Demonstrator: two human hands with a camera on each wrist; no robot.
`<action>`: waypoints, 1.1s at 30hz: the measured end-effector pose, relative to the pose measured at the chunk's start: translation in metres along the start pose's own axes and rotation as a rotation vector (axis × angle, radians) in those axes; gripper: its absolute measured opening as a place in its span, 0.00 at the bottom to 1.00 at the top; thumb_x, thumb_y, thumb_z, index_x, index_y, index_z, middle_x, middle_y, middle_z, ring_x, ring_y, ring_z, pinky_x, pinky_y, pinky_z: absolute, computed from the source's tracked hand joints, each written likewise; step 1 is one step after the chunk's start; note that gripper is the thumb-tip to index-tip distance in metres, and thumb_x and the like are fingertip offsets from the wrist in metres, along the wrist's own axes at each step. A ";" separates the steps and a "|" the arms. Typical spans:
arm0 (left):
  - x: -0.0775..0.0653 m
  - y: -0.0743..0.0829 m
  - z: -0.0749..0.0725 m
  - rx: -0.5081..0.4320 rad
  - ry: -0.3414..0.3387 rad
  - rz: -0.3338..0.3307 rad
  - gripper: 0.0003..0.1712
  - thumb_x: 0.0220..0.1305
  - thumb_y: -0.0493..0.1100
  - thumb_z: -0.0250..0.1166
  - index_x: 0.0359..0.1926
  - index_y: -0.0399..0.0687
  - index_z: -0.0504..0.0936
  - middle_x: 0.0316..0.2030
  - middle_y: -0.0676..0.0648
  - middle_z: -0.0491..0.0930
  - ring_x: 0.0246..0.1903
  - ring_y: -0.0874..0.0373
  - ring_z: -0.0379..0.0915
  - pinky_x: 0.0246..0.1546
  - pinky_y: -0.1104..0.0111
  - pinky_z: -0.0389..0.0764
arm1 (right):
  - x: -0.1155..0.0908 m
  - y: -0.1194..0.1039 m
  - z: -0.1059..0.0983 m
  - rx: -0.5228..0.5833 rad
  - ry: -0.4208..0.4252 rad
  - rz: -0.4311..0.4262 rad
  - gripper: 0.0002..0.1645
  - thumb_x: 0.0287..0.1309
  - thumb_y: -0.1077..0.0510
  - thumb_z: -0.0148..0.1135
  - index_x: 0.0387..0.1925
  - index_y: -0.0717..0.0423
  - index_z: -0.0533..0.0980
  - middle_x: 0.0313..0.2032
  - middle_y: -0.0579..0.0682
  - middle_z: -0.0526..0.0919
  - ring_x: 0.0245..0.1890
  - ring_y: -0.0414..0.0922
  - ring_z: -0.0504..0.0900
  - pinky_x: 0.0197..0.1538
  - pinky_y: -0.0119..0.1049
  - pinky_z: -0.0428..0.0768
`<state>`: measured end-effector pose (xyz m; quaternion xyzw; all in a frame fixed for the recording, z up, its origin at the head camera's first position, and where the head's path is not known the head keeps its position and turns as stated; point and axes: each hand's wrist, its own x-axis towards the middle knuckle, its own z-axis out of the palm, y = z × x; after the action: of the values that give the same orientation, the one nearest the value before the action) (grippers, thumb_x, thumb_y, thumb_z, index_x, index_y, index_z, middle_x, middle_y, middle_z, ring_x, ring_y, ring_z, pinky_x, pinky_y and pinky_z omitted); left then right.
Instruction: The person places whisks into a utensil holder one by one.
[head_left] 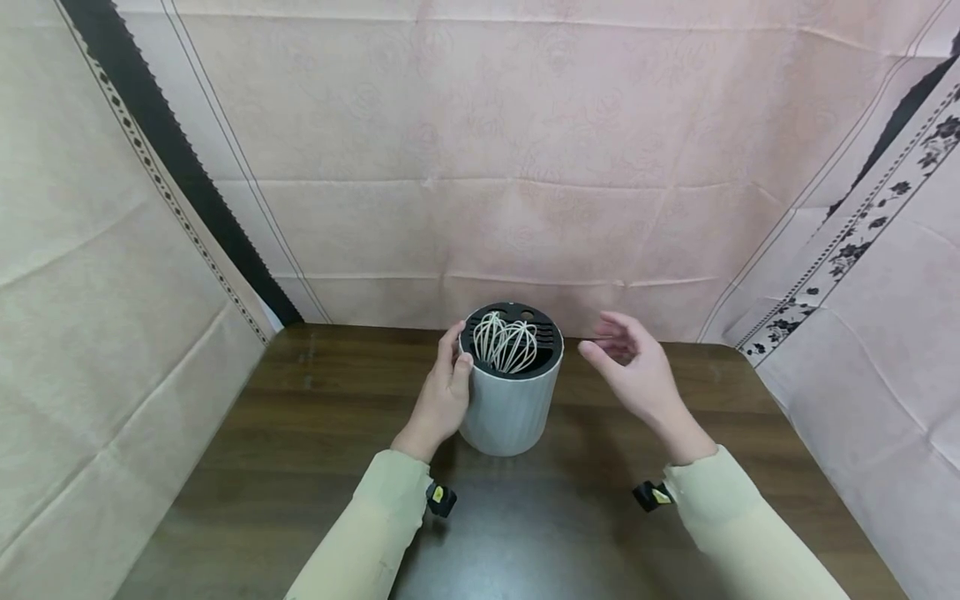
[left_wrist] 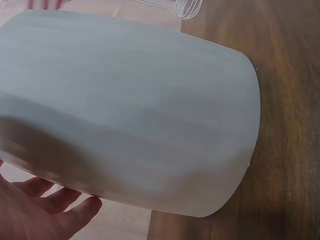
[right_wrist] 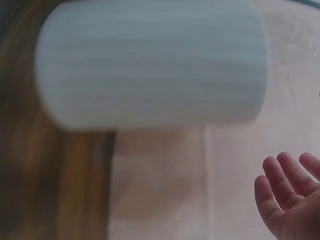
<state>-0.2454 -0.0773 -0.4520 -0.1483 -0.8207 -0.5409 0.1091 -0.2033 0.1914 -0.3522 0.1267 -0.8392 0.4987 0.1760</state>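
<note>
A light grey ribbed utensil holder with a black slotted lid stands on the wooden table. White wire whisk heads stick up from the wide opening in the lid. My left hand grips the holder's left side near the rim, thumb toward the front. In the left wrist view, its fingers lie along the holder's edge. Off to the holder's right, my right hand is raised with loosely bent fingers and nothing in it. The right wrist view has those fingers apart from the holder.
The brown table ends just behind the holder. Pale cloth hangs along the back and both sides. At the top of the left wrist view, white wire loops show beyond the holder. Each wrist carries a small black camera.
</note>
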 end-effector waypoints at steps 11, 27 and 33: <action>-0.001 0.000 -0.001 -0.004 -0.005 -0.012 0.29 0.75 0.62 0.36 0.73 0.76 0.43 0.72 0.49 0.54 0.68 0.51 0.55 0.63 0.46 0.60 | -0.018 0.136 -0.036 -0.199 0.023 0.239 0.40 0.58 0.38 0.64 0.65 0.53 0.67 0.53 0.55 0.78 0.50 0.48 0.77 0.48 0.32 0.73; -0.001 -0.002 0.000 -0.014 0.006 0.005 0.29 0.75 0.61 0.37 0.73 0.75 0.43 0.73 0.53 0.51 0.69 0.50 0.54 0.63 0.46 0.60 | -0.040 0.199 -0.063 -0.415 -0.179 0.497 0.55 0.58 0.35 0.62 0.68 0.72 0.54 0.60 0.73 0.67 0.58 0.67 0.68 0.55 0.60 0.68; -0.001 0.000 0.001 -0.016 0.006 -0.003 0.28 0.75 0.61 0.36 0.72 0.80 0.42 0.73 0.54 0.51 0.69 0.51 0.54 0.64 0.47 0.60 | -0.041 0.201 -0.065 -0.439 -0.187 0.506 0.51 0.59 0.39 0.63 0.66 0.73 0.56 0.56 0.74 0.69 0.56 0.68 0.69 0.54 0.61 0.68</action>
<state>-0.2443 -0.0769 -0.4530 -0.1461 -0.8162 -0.5481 0.1095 -0.2336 0.3445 -0.5000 -0.0811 -0.9439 0.3201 -0.0078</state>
